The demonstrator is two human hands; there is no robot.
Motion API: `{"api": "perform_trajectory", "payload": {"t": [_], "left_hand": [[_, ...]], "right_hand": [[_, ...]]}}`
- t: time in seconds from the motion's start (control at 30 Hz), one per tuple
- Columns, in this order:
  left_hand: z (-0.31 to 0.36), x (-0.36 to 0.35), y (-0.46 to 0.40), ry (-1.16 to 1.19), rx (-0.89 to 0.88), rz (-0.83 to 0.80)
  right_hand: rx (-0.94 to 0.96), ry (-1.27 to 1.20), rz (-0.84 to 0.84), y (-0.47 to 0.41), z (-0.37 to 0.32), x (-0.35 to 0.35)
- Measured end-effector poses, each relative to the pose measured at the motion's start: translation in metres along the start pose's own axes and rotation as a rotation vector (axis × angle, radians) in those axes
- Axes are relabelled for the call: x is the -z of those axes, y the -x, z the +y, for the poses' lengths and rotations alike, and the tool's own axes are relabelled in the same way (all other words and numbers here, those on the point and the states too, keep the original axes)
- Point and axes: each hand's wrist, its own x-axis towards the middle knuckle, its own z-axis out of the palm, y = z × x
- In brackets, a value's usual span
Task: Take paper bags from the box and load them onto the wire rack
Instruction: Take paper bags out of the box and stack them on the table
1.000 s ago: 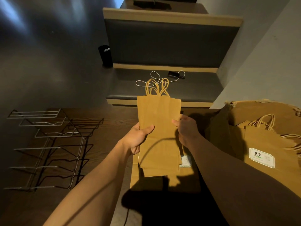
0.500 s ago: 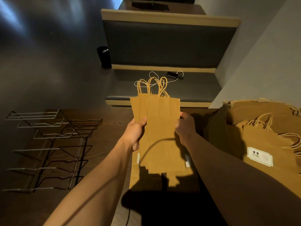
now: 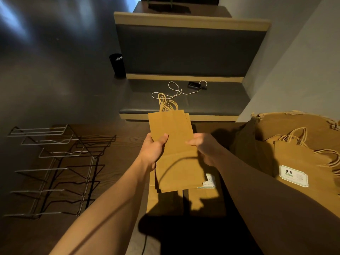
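I hold a stack of flat brown paper bags (image 3: 174,144) upright in front of me, twisted handles pointing away. My left hand (image 3: 153,150) grips the stack's left edge, thumb on the front. My right hand (image 3: 204,148) grips the right edge. The wire rack (image 3: 55,168) lies on the wooden table (image 3: 125,144) to the left, its slots bare. The open cardboard box (image 3: 294,124) sits at the right with more bags (image 3: 301,166) inside, one showing a white label. Another bag lies flat on the table under the held stack.
A dark padded bench (image 3: 184,102) stands beyond the table, with a white cable (image 3: 174,89) and a small dark device (image 3: 195,85) on its seat. A black bin (image 3: 117,65) stands on the floor to the bench's left. A grey wall rises at the right.
The fanned bags have been squared into one stack and tilted slightly left. My left thumb has come round onto the front of the stack.
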Motion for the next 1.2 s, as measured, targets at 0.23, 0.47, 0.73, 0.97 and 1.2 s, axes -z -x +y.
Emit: {"api": "perform_trajectory", "payload": {"t": [0.23,0.47,0.73,0.97,1.2], "left_hand": [[0.006,-0.016,0.003,-0.180,0.009,-0.214],[-0.003,-0.004,-0.005,0.045,0.222,-0.118],[-0.020,-0.015,-0.002,-0.063,0.011,0.001],[-0.047,-0.039,-0.005,-0.268,0.009,-0.088],[-0.110,-0.059,-0.016,-0.568,0.178,-0.175]], "right_hand": [[0.327,0.223,0.141,0.005,-0.018,-0.028],[0.221,0.289,0.220,-0.004,-0.012,-0.026],[0.083,0.140,0.231,0.002,0.017,-0.012],[0.110,0.060,0.414,0.001,0.040,0.014],[-0.253,0.386,0.424,0.000,0.089,0.031]]}}
